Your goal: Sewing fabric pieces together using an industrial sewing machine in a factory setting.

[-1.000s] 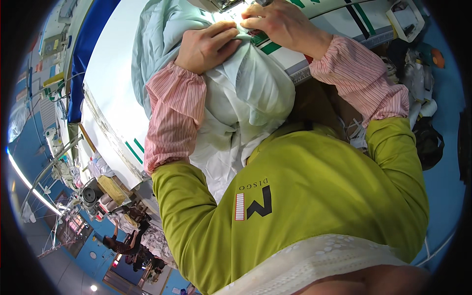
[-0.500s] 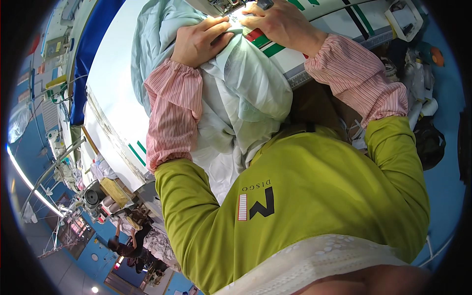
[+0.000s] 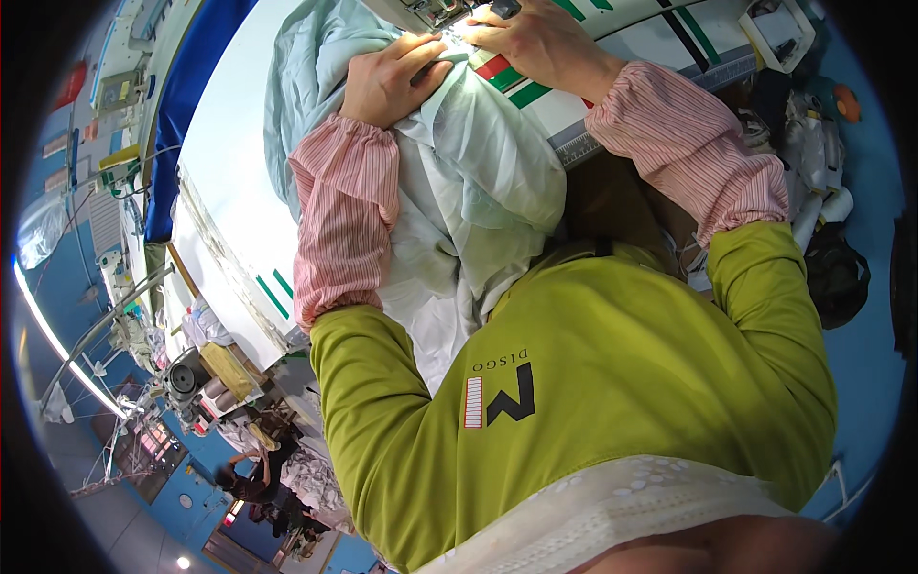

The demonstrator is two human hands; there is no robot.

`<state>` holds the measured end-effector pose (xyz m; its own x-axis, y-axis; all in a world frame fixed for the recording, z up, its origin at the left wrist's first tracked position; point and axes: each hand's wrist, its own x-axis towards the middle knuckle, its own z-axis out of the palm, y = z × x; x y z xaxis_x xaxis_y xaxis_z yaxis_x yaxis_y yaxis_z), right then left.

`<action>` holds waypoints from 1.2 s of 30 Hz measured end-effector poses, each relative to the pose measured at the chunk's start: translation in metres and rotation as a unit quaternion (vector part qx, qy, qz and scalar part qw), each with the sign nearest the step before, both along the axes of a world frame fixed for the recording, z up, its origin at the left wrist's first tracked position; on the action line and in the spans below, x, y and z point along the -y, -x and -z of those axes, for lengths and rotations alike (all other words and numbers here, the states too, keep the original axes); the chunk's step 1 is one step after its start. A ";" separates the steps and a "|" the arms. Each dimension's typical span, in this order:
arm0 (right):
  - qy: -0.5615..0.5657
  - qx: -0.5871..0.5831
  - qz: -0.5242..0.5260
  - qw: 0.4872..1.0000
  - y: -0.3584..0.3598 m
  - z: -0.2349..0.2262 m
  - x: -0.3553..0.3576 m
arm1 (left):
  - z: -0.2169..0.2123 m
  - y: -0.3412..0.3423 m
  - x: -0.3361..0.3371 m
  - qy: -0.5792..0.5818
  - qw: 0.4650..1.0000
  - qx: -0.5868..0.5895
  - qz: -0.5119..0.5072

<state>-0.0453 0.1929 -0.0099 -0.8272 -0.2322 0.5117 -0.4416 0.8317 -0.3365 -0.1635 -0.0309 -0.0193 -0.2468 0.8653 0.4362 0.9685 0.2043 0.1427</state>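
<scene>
At the table's (image 3: 239, 191) near edge, seen from the head camera, the left hand (image 3: 387, 81) lay flat, fingers pressing down on the pale blue-green fabric (image 3: 488, 182). Just beside it, the right hand (image 3: 535, 38) pinned the same cloth by the sewing machine (image 3: 435, 11). Loose fabric spilled over the edge toward the person's lap.

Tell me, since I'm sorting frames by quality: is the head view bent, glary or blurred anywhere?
Head view: strong fisheye bending, the white table edge curves and a black rim rings the picture; bright glare where the left hand and right hand press the pale cloth; the centre looks sharp, the far workshop at lower left small and soft.
</scene>
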 end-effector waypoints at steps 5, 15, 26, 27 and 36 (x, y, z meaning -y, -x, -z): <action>-0.048 0.020 -0.004 0.999 0.000 0.012 -0.003 | 0.005 -0.005 0.001 -0.009 1.000 -0.023 -0.010; 0.147 -0.049 0.068 0.986 -0.021 0.023 0.005 | -0.016 -0.138 -0.023 -0.133 0.977 0.070 -0.152; 0.001 -0.050 0.094 0.994 -0.083 0.022 0.039 | -0.026 -0.100 0.000 0.054 0.947 0.009 -0.316; -0.021 -0.039 0.075 0.996 -0.084 0.021 0.041 | -0.024 -0.097 0.005 0.097 0.939 0.016 -0.331; 0.027 -0.020 0.002 0.999 -0.095 0.022 0.072 | -0.043 -0.089 0.062 0.123 0.846 -0.040 -0.518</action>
<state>0.0493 0.1211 -0.0321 -0.8070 -0.1998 0.5558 -0.4517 0.8151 -0.3628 -0.0747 -0.0933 0.0239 -0.9062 0.2701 0.3255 0.2563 0.9628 -0.0854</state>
